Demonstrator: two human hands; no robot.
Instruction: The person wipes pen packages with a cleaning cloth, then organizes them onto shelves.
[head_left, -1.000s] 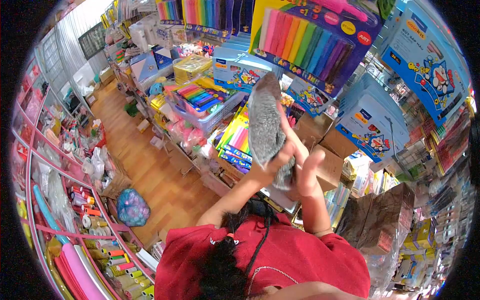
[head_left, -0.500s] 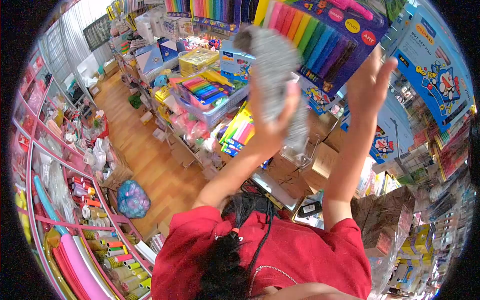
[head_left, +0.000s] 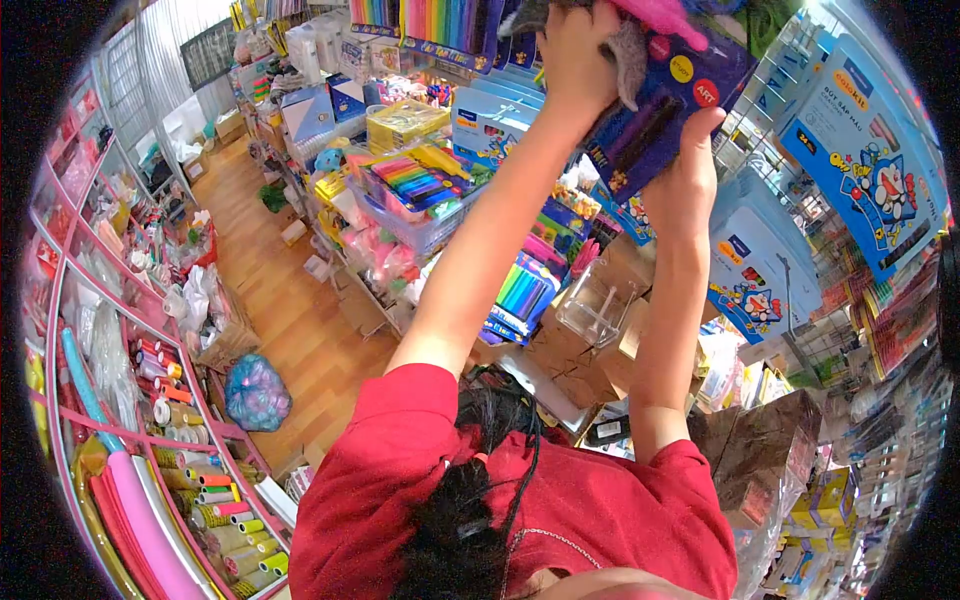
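A dark purple hanging pack of rainbow-coloured sticks, with round labels on its front, is at the top centre. My left hand is closed around a grey cloth, which lies against the upper part of the pack. Along the pack's lower right edge is my right hand; its thumb shows in front and its fingers are mostly hidden behind. A bright pink item is above the pack's labels.
Blue crayon packs hang at the right. A basket of coloured packs stands left of my arms, with a clear plastic box below. Pink-framed shelves line the far left, beside a stuffed plastic bag on the wooden floor.
My left hand has moved up with the grey cloth, from in front of the pack to its upper part. My right hand has shifted lower and left along the pack's edge.
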